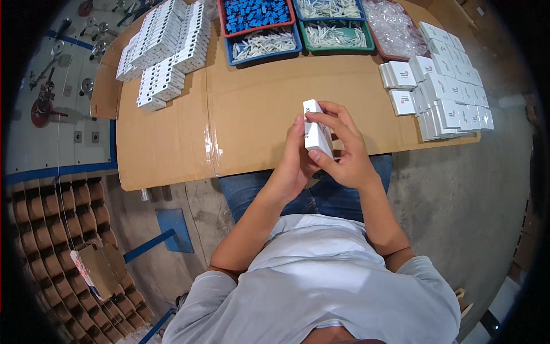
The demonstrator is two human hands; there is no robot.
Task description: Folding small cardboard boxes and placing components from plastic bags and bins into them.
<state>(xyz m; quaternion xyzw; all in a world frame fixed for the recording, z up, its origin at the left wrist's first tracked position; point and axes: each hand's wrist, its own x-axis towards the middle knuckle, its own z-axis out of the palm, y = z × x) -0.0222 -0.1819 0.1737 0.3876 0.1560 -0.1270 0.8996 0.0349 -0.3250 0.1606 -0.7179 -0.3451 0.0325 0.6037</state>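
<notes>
A small white box (pixel 317 133) is held up over the near edge of the cardboard-covered table, its narrow side facing up. My left hand (pixel 294 157) grips it from the left, thumb against its side. On the right, my right hand (pixel 350 150) holds the same box, with fingers at its far end and thumb at the near end. Whether the box's flap is closed is too small to tell. Beyond my hands lies the brown cardboard tabletop (pixel 258 109).
Stacked white boxes with dark openings (pixel 172 51) stand at the far left. At the back are a red tray of blue pieces (pixel 258 16), trays of white pieces (pixel 335 35) and a tray of clear plastic pieces (pixel 395 28). More white boxes (pixel 452 92) are piled at right.
</notes>
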